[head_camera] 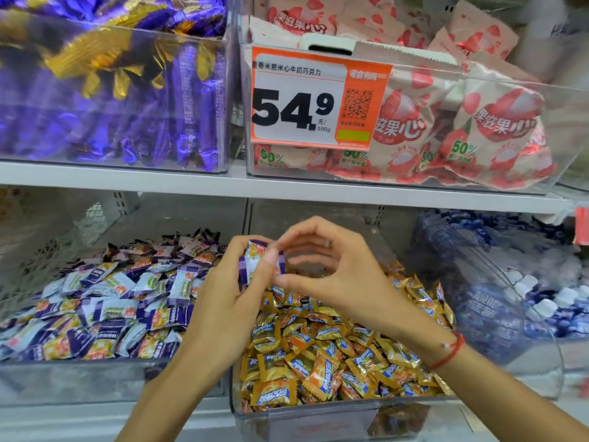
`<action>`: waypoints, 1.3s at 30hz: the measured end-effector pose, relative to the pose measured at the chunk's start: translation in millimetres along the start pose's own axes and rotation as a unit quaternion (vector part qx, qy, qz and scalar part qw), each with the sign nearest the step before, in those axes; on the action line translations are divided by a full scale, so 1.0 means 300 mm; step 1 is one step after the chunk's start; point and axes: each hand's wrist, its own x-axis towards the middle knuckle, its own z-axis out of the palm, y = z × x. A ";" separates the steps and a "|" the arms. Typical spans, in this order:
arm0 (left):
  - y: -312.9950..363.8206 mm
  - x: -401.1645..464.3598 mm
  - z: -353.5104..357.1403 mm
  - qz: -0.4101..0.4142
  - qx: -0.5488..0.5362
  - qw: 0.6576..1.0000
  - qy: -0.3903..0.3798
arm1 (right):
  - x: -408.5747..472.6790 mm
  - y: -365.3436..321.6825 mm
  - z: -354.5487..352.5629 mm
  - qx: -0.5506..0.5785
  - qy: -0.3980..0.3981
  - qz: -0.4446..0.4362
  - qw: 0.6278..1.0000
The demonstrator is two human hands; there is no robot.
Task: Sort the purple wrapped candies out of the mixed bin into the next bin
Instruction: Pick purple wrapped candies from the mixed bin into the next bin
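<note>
**Purple candy held above the seam between two bins**

Purple-and-white wrapping marks the one candy (259, 261) that is lifted clear of the bins. It is gripped in the curled fingers and thumb of the left hand (229, 291), above the back of the mixed bin (318, 419), close to the wall shared with the next bin (79, 381). The right hand (331, 269) is arched beside it with nothing in it; its fingers are loosely curved and its thumb tip is laid against or just beside the wrapper. Whether the candy is being passed across or only steadied cannot be told.

Gold and orange candies (322, 355) fill the mixed bin, while the next bin is already heaped with purple-and-white candies (105, 301).

Several slips can be expected from this position. If the grip is loosened while the candy is over the gold heap, the piece is likely to be dropped back among the wrong sweets and the pick would have to be repeated. A glossy wrapper held by only part of its length is judged easy to lose. Because both forearms are stretched over the mixed bin, loose gold pieces near the front rim could be brushed out onto the shelf (191, 419). A careless toss toward the left could also land the candy on the dividing wall rather than inside.
</note>
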 end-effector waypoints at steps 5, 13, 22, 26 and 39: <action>0.014 0.002 -0.019 -0.016 -0.043 0.998 0.053 | 0.106 0.229 -0.061 -0.327 -0.043 0.166 0.929; -0.004 -0.004 -0.038 -0.029 -0.063 0.997 0.044 | 0.133 0.392 -0.057 -0.449 -0.221 0.232 0.834; 0.004 0.004 -0.038 -0.019 -0.018 0.999 0.037 | -0.002 0.263 -0.173 0.088 0.029 0.289 0.953; -0.014 0.008 -0.037 -0.012 0.017 1.000 0.024 | -0.005 0.140 -0.120 0.296 0.051 0.303 0.904; -0.027 0.015 -0.040 0.028 0.001 0.997 0.075 | 0.048 0.012 -0.032 0.177 -0.058 0.242 0.952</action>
